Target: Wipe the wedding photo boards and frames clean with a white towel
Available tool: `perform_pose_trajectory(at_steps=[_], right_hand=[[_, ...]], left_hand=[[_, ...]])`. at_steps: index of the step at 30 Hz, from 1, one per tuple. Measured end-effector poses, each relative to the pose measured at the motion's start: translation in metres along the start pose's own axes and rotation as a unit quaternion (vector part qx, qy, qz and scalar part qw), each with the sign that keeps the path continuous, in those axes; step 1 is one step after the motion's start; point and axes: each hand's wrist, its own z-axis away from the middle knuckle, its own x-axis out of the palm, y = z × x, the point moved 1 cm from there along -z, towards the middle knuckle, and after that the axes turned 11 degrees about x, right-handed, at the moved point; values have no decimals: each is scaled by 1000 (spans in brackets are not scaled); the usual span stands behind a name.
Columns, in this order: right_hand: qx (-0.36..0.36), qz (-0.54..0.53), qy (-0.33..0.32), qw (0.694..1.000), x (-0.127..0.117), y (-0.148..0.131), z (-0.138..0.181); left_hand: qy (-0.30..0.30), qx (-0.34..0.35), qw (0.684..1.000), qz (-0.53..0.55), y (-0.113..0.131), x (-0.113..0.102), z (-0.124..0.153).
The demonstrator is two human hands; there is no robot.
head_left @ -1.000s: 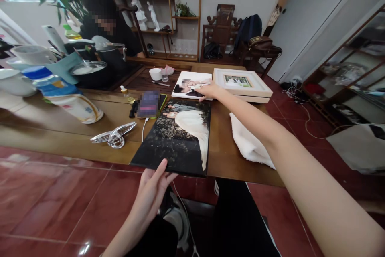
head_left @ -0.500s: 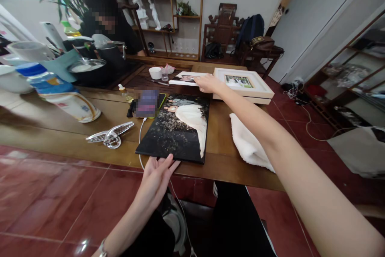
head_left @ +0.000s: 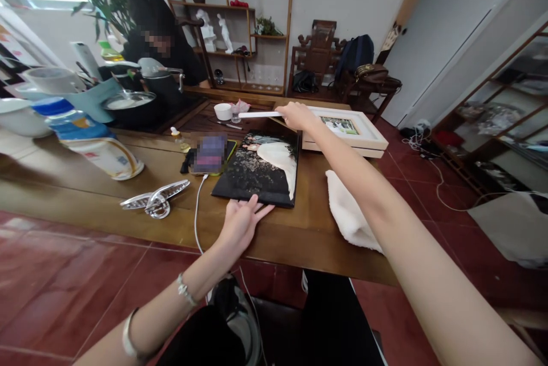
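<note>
A dark photo panel (head_left: pixel 261 169), printed with a figure in a long white dress, lies on the wooden table. My left hand (head_left: pixel 243 218) grips its near edge, thumb on top and some fingers stretched along the front. Farther back, my right hand (head_left: pixel 299 116) is closed on the right end of a white-edged photo panel (head_left: pixel 259 115). That panel is raised and tilted, so mainly its thin white edge shows. Just right of this hand stands a cream picture frame (head_left: pixel 372 136) with a small photo in it. A white cloth (head_left: pixel 349 214) lies below my right forearm.
A phone (head_left: pixel 209 155) with a white cable lies left of the dark panel. Nearby are a clear hair claw (head_left: pixel 157 199), a blue-capped bottle (head_left: pixel 92 140), a dropper bottle (head_left: pixel 180 140) and a white cup (head_left: pixel 223 111). A person (head_left: pixel 160 40) sits across the table.
My left hand has pushed the dark photo panel away from me and slightly right. My right hand has tilted the white-edged panel up, so its picture face no longer shows.
</note>
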Motion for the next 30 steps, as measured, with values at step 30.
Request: perform_pose_trajectory(at_steps=[30], right_hand=[[24,8,-55,998,25,-53,69]], left_hand=[[-81,-77,992,-66,-29,70,-145]])
